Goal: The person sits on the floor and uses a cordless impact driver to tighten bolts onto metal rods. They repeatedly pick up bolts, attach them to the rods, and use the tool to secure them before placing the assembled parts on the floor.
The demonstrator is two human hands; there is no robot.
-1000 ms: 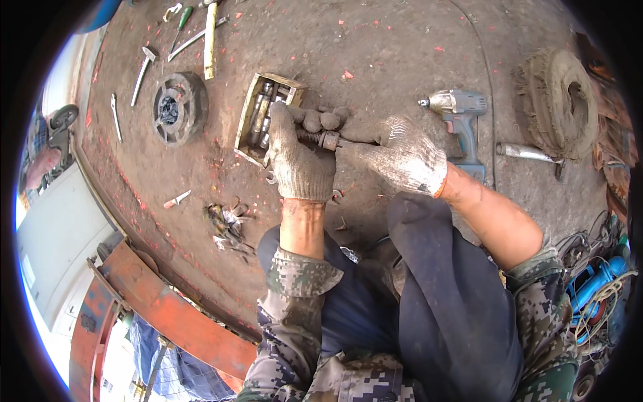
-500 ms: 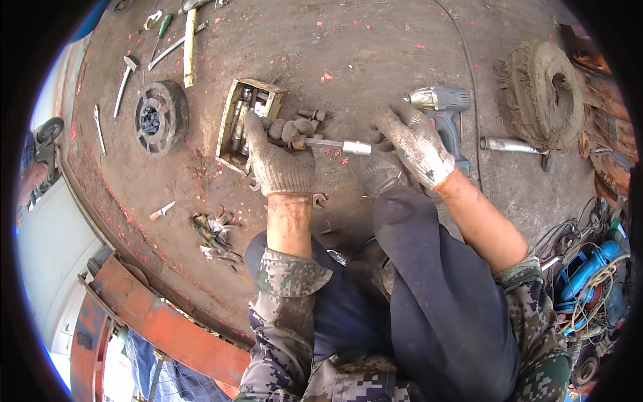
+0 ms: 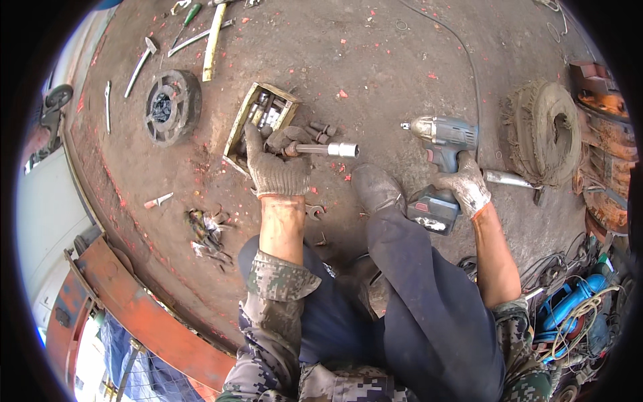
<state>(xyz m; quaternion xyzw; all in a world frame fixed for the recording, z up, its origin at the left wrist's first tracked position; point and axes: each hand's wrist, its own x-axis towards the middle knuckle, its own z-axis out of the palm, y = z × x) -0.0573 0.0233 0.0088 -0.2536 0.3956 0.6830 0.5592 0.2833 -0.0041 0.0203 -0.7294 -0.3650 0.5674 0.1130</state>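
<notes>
My left hand (image 3: 276,166), in a dirty knitted glove, is closed around a metal shaft with a shiny silver socket (image 3: 344,150) at its end, pointing right. Close beside its fingers lie dark bolts (image 3: 323,128). A small worn box (image 3: 236,122) full of sockets stands just beyond that hand. On the right, my gloved right hand (image 3: 465,182) is wrapped round the handle of a grey-blue cordless impact wrench (image 3: 450,132). The wrench's square drive faces left and carries no socket. Its battery (image 3: 434,210) is at the bottom, near my knee.
A round slotted wheel part (image 3: 190,110), a hammer (image 3: 138,67) and a yellow-handled hammer (image 3: 213,43) lie far left. A frayed ring-shaped part (image 3: 526,134) stands right, beside a metal tube (image 3: 506,178). A cable (image 3: 462,50) crosses the floor. My shoe (image 3: 376,188) is between my hands.
My right hand has moved from near my left hand to the right and gripped the impact wrench, which is now turned slightly. My left hand still holds the socket and shaft.
</notes>
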